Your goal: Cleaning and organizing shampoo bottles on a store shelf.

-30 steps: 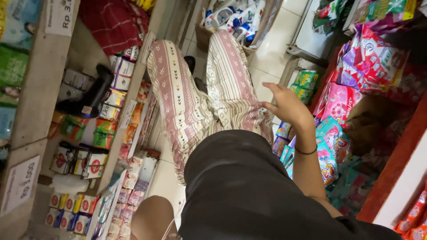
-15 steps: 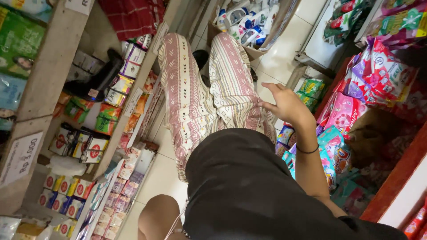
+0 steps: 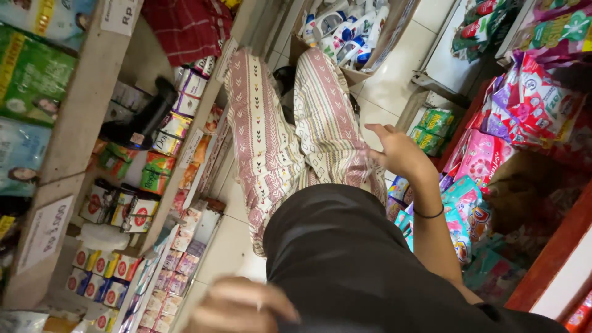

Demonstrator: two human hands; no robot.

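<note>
Right hand (image 3: 401, 154) empty, fingers loosely spread, hanging beside patterned trousers (image 3: 290, 142), near packets (image 3: 468, 203) at right shelf's front edge. Left hand (image 3: 240, 305) blurred at bottom edge, grip unclear. Judged step: standing in aisle, reach toward packets under way. Next move needs hand over one packet, fingers closing.

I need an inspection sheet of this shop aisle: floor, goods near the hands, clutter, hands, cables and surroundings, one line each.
Surface: pale tiled floor, bare between the shelves.
Job's things: colourful packets on the right shelf, nearest the right hand.
Clutter: cardboard box of white bottles on the floor ahead.
Grips: right hand open, holding nothing, black wrist band; left hand blurred, low.
Cables: nothing seen.
Surroundings: small boxes on wooden shelves at left; red checked cloth above.
</note>
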